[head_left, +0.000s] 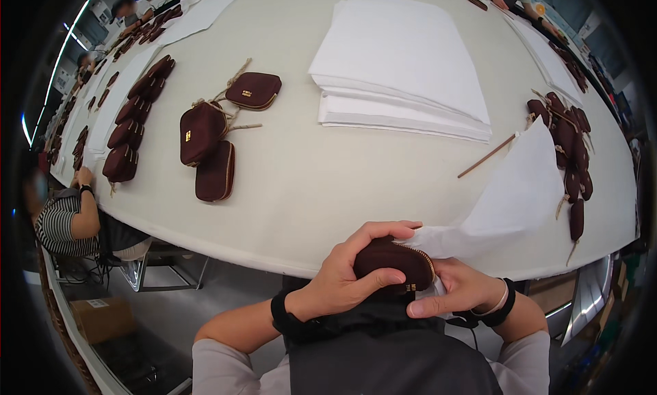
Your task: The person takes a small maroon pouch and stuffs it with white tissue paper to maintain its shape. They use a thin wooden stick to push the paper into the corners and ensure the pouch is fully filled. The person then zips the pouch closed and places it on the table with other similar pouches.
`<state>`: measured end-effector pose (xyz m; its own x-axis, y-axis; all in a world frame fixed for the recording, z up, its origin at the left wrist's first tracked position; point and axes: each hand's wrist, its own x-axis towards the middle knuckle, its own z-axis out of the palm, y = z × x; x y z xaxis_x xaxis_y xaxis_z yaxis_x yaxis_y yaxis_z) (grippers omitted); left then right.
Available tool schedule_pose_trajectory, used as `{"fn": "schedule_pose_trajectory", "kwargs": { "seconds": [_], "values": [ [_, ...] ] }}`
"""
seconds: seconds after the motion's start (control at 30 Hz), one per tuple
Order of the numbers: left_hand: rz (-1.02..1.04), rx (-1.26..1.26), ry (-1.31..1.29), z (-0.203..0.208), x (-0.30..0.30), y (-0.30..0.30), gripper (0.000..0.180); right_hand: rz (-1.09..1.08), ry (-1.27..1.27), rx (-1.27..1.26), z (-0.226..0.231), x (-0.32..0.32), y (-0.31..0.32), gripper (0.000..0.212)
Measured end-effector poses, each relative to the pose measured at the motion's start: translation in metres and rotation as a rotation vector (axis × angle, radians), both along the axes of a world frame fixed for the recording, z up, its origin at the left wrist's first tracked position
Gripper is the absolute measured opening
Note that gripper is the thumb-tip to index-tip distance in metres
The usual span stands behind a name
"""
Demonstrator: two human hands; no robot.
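A small dark burgundy zip pouch (pixel 383 259) with a gold-toned zip sits in my left hand (pixel 335 275) at the table's near edge. My left thumb lies across its near side and the fingers wrap over its far side. The fingers of my right hand (pixel 469 291) are closed at the pouch's zipped edge on a white paper sheet (pixel 517 189), and its thumb points toward the pouch. From there the crumpled end of the paper fans out to the right over the table. How far the paper goes into the pouch is hidden.
A stack of white paper sheets (pixel 404 59) lies at the far middle. Burgundy pouches with cords (pixel 205 131) lie left; more pouches (pixel 130 131) stand in a row beyond. At right are a thin brown stick (pixel 486 155) and a pouch pile (pixel 568 138). A person (pixel 68 213) sits left.
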<state>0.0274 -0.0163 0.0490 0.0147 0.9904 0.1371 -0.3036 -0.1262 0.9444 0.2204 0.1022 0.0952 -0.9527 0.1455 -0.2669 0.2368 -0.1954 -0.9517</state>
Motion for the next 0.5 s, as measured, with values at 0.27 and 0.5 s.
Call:
{"fn": "schedule_pose_trajectory", "kwargs": {
  "seconds": [0.27, 0.5],
  "values": [
    [-0.011, 0.023, -0.043, -0.002, -0.003, -0.004, 0.051, -0.072, -0.028, -0.008, 0.0, -0.017, -0.009, 0.079],
    [0.274, 0.226, 0.122, -0.021, -0.003, 0.002, 0.066, -0.201, -0.048, -0.47, -0.01, -0.024, -0.012, 0.079]
  ]
}}
